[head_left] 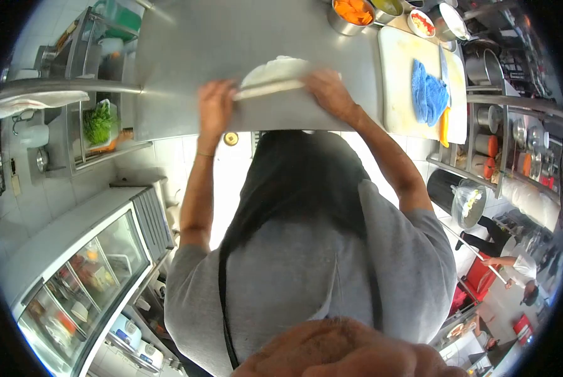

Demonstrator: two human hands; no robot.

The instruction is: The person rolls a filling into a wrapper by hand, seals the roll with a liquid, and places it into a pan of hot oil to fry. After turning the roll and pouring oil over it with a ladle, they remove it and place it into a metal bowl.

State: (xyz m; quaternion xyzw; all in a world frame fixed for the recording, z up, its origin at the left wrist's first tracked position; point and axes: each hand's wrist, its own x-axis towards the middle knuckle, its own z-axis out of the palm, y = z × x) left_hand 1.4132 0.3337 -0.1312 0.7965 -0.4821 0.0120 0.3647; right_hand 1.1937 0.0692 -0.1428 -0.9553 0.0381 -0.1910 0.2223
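Observation:
A white cloth-like sheet point(274, 68) lies on the steel worktop point(187, 38), its far edge lumpy and rounded. Along its near side runs a thick, pale, straight band that resembles a fold; blur hides the exact material. My left hand point(216, 103) has its fingers curled at the left end of this band. At the right end, my right hand point(328, 93) is closed over it, knuckles up, and a pale bit shows past the fingers. Both hands are smeared by motion.
To the right a white cutting board point(396, 94) bears a blue cloth point(427, 94) and a knife with a yellow handle point(445, 125). Behind it stand a pot of orange pieces point(352, 16) and several bowls. A glass-fronted fridge point(86, 276) stands left; a person point(520, 270) holds a pole at right.

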